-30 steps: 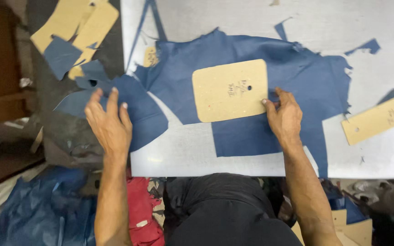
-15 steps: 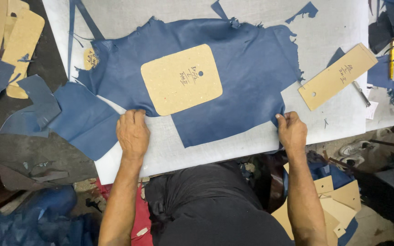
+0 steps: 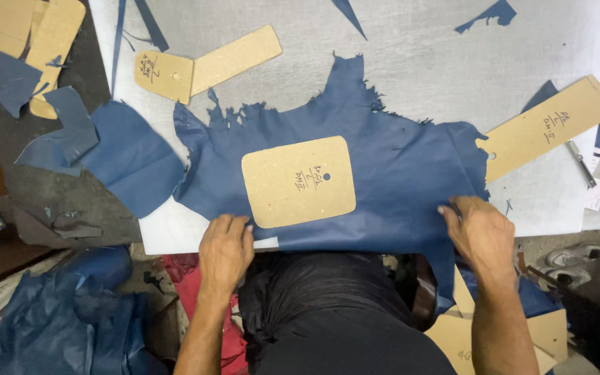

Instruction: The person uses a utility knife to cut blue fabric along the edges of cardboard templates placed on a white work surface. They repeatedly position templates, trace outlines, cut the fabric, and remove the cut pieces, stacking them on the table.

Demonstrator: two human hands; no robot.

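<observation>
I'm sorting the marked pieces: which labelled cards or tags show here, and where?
Rounded tan card template: on the blue leather, handwritten marks, punched hole.
Long tan card strip: right, marked, partly under the leather.
Tan card pieces: upper left, one marked.
White paper slip: far right.

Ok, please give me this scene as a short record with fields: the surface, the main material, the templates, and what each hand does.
surface: pale cutting board
main material: large blue leather piece, ragged edges, near edge hanging over the board
template on leather: rounded tan card with a hole
other templates: long card at right, two cards at upper left
left hand: flat on the leather's near edge
right hand: on the leather's right edge
scraps: blue offcuts at left
</observation>
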